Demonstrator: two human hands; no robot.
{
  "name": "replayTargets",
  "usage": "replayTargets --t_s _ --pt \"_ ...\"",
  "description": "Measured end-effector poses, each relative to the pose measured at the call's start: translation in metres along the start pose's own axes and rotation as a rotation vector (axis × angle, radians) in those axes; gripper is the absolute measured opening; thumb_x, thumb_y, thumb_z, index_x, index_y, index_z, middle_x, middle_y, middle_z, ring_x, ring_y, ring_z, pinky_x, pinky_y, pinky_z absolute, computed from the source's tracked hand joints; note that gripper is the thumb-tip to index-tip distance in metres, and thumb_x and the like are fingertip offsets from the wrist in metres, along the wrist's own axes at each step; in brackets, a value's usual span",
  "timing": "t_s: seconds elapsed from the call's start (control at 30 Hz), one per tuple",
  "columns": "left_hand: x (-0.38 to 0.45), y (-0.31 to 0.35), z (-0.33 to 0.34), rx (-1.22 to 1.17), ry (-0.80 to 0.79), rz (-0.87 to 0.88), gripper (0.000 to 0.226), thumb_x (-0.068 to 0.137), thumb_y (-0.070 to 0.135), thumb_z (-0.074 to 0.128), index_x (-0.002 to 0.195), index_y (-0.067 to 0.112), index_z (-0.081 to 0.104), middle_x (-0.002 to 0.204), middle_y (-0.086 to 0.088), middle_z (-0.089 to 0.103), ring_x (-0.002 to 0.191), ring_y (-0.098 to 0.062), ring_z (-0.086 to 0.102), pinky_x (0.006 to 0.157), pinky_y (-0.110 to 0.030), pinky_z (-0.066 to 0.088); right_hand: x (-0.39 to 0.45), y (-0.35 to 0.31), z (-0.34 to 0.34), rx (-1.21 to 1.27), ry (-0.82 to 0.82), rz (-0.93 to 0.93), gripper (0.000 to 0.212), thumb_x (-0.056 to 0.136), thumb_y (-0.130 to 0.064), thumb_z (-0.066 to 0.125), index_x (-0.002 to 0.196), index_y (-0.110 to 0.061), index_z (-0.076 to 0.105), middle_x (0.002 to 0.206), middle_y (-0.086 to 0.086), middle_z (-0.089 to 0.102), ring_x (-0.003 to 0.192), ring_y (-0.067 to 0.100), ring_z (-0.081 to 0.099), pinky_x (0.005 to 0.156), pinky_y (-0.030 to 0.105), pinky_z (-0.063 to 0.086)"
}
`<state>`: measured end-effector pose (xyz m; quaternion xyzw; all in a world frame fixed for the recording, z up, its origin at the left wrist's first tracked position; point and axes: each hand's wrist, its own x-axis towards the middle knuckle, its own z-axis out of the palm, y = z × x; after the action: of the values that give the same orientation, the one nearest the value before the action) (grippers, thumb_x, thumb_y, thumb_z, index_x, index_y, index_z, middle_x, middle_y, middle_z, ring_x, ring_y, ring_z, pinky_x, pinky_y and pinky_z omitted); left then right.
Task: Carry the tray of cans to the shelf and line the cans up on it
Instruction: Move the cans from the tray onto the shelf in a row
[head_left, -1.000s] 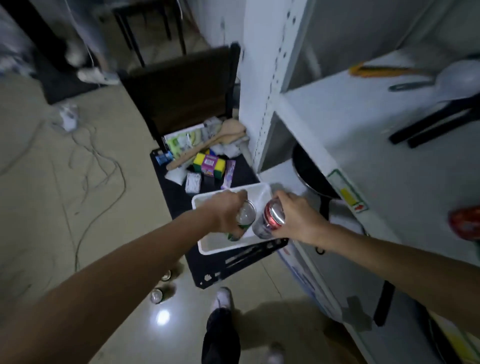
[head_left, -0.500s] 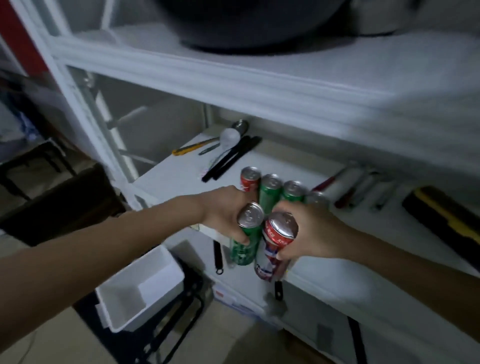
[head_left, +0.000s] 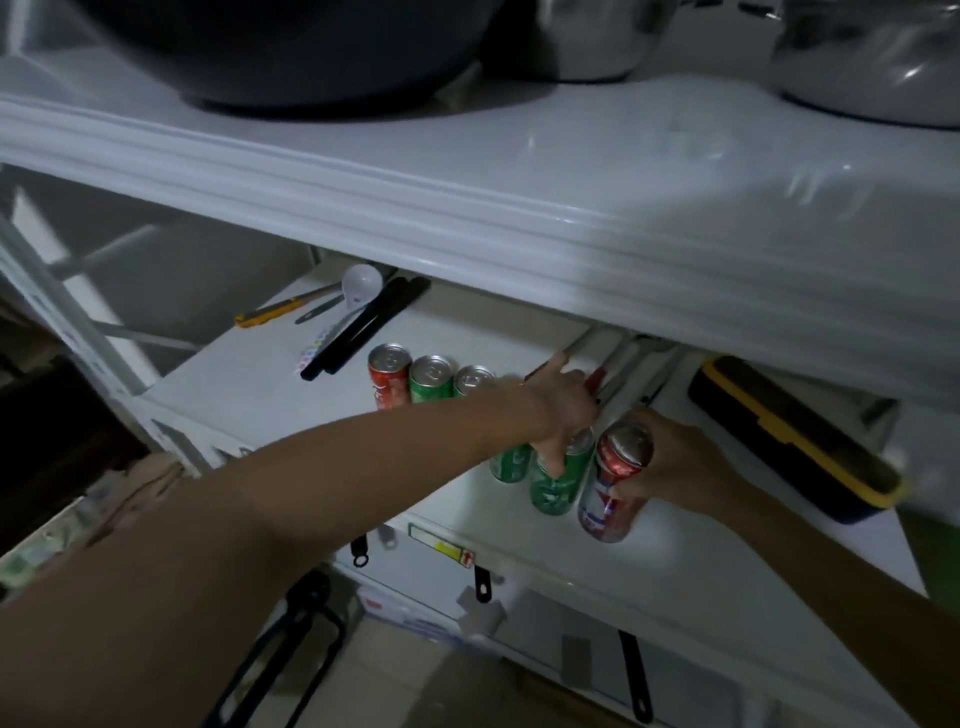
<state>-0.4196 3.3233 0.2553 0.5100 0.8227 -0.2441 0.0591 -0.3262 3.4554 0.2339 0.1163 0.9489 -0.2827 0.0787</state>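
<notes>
Fingers (head_left: 553, 460) of the left hand (head_left: 563, 410) are gripping a green can (head_left: 558, 486); the right hand (head_left: 675, 462) is clasping a red can (head_left: 615, 480), both lowering onto the shelf (head_left: 291, 384) beside the standing row (head_left: 431, 379). Next, probably setting them upright in line.

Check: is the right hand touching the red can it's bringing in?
Touching. The head view shows the right hand wrapped around the red can, fingers lying on its side with no gap, just above the shelf.

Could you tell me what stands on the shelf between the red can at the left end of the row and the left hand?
In the head view, a green can and a further can stand between the red can and the left hand, on the shelf.
</notes>
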Motion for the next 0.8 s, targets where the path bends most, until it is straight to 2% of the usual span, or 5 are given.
replayTargets --t_s 0.23,0.43,0.53,0.63,0.8 --pt "0.015 -0.005 0.021 -0.015 -0.059 -0.080 0.054 0.072 0.052 0.067 0.113 0.019 0.058 0.117 -0.001 0.061 0.117 -0.024 0.046 0.103 -0.044 0.027 0.029 0.002 0.016 0.040 -0.040 0.033 0.077 0.053 -0.019 0.084 0.121 -0.022 0.048 0.121 0.007 0.063 0.099 0.024 0.059 0.075 0.026 0.044" --pt "0.000 -0.001 0.027 -0.075 0.124 -0.158 0.072 0.077 0.045 0.064 0.138 0.018 0.035 0.127 -0.004 0.057 0.124 -0.027 0.042 0.102 -0.042 0.026 0.027 0.011 0.014 0.056 -0.039 0.047 0.071 0.060 -0.011 0.081 0.121 -0.017 0.047 0.125 0.013 0.060 0.109 0.029 0.057 0.081 0.028 0.044" --pt "-0.022 0.002 0.037 -0.027 0.128 -0.128 0.065 0.083 0.043 0.059 0.140 0.027 0.033 0.136 -0.003 0.050 0.128 -0.027 0.040 0.104 -0.040 0.026 0.016 -0.003 0.013 -0.044 0.008 0.038 0.083 0.058 -0.010 0.085 0.129 -0.009 0.043 0.133 0.019 0.052 0.119 0.033 0.051 0.092 0.035 0.043" --pt "-0.057 -0.004 0.047 -0.109 0.202 -0.191 0.061 0.086 0.039 0.054 0.141 0.024 0.030 0.140 -0.003 0.047 0.129 -0.026 0.041 0.104 -0.041 0.029 0.004 -0.047 0.012 -0.328 0.189 -0.085 0.098 0.058 -0.020 0.086 0.139 -0.002 0.034 0.142 0.027 0.040 0.130 0.040 0.038 0.105 0.048 0.036" --pt "-0.172 -0.034 0.081 -0.274 0.325 -0.376 0.060 0.086 0.029 0.051 0.140 0.015 0.031 0.146 -0.011 0.038 0.135 -0.029 0.033 0.111 -0.047 0.021 -0.023 -0.162 0.051 -0.414 0.353 -0.392 0.080 0.063 -0.008 0.078 0.134 0.002 0.043 0.141 0.032 0.040 0.131 0.046 0.033 0.107 0.048 0.023"
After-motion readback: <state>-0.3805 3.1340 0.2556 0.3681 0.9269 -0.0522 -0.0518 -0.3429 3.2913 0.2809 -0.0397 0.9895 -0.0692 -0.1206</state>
